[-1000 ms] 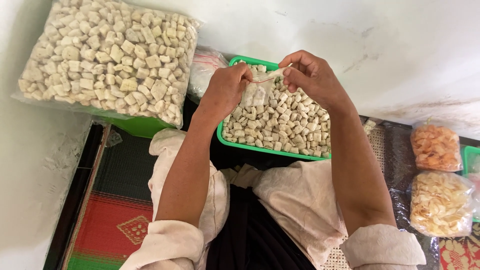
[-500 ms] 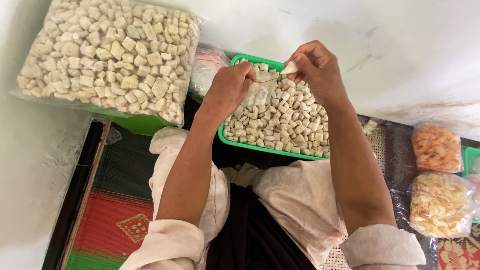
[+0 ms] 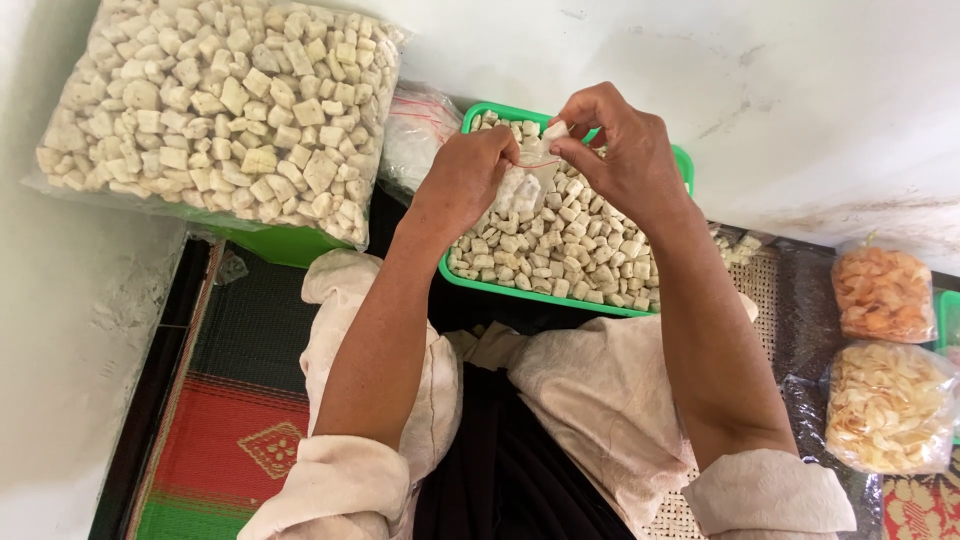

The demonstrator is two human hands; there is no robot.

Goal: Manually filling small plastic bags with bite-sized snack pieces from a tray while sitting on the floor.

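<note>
A green tray [image 3: 478, 284] full of small pale cracker cubes sits on the floor in front of my knees. Above it my left hand [image 3: 462, 178] pinches the top edge of a small clear plastic bag [image 3: 522, 188] that holds a few cubes. My right hand [image 3: 617, 150] is at the bag's mouth, pinching one pale cube [image 3: 554, 130] between thumb and fingers right over the opening.
A large clear bag of the same cubes [image 3: 215, 108] lies on a green container at the left. A pile of small plastic bags [image 3: 415, 135] sits beside the tray. Two bags of orange and yellow chips [image 3: 884, 405] lie at the right. A woven mat [image 3: 230, 440] covers the floor.
My right hand came back down from its raised position and brought a cube to the bag's mouth. My left hand kept hold of the bag.
</note>
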